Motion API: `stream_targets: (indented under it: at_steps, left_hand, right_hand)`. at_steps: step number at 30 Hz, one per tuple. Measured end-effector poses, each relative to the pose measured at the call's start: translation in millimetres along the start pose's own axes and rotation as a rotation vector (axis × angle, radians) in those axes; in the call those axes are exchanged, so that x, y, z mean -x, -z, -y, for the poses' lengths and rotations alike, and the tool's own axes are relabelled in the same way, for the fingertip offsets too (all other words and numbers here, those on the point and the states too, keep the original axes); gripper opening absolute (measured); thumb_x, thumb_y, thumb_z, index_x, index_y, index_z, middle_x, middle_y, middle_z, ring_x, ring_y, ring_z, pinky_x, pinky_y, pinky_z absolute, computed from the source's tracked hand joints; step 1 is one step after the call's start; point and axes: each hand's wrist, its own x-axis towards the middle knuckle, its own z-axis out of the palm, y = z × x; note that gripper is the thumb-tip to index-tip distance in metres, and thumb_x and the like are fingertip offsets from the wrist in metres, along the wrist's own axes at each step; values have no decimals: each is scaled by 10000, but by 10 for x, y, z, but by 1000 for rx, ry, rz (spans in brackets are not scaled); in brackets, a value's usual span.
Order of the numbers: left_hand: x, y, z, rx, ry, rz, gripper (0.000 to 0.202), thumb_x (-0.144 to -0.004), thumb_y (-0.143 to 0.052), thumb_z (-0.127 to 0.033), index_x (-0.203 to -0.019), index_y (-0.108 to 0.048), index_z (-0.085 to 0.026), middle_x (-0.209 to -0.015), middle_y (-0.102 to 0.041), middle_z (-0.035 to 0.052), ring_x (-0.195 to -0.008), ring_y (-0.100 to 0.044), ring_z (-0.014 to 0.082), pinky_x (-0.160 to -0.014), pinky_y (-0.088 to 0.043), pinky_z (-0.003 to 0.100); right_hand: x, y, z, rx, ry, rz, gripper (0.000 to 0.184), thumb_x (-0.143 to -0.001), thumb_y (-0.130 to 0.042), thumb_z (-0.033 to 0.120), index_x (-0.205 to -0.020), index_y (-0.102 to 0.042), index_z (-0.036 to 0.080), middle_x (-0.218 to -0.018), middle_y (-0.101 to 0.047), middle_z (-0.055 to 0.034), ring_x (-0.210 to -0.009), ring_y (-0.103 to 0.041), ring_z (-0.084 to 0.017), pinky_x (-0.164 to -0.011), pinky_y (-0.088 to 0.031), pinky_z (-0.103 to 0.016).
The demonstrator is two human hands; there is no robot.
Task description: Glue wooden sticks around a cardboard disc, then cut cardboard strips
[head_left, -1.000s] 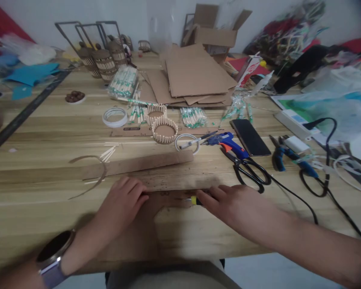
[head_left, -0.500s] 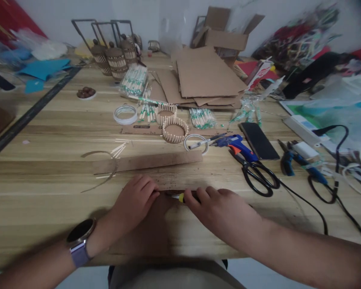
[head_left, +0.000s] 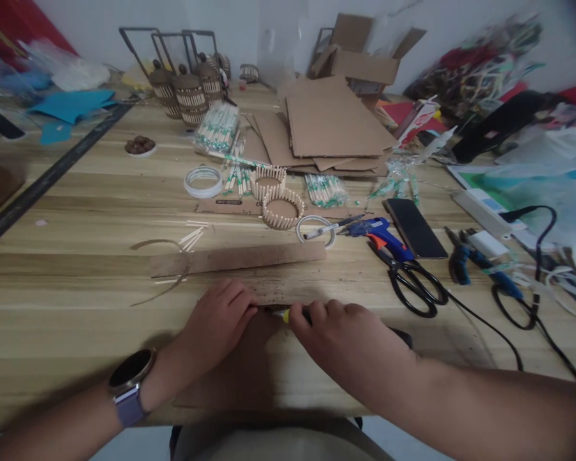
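Observation:
My left hand lies fingers-down on a brown cardboard sheet at the table's near edge, pressing it flat. My right hand is closed round a yellow-and-black utility knife, whose tip meets the cardboard's far edge right next to my left fingertips. A long cardboard strip lies just beyond both hands. A watch sits on my left wrist.
Black scissors, a blue glue gun and a phone lie to the right, with pliers and black cables further right. Stick-ringed cardboard rounds, tape rolls, stick packs and stacked cardboard fill the table's middle and back.
My right hand has slid the knife leftward along the cardboard's edge until it is next to my left fingers. The view has shifted slightly.

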Motion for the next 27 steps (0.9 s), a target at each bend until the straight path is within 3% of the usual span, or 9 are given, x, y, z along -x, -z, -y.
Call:
stream_targets:
  at_steps: [12, 27]
  left_hand:
    - [20, -6, 8, -32, -22, -11, 306, -1050, -385, -241, -855, -615, -191, -835, -643, 36, -802, -570, 224, -737, -472, 355]
    - [35, -6, 47, -31, -27, 24, 246, -1027, -435, -216, -882, -630, -179, -861, -659, 41, -822, -582, 225, -752, -489, 357]
  right_hand:
    - [153, -153, -61, 28, -39, -82, 236, -799, -598, 41, -988, -608, 182, -636, -659, -44, -502, -644, -211, -438, -102, -311]
    - [456, -385, -230, 80, -31, -168, 336, -813, -550, 1, -1102, -594, 165, -693, -659, -41, -544, -601, -187, -465, -229, -307]
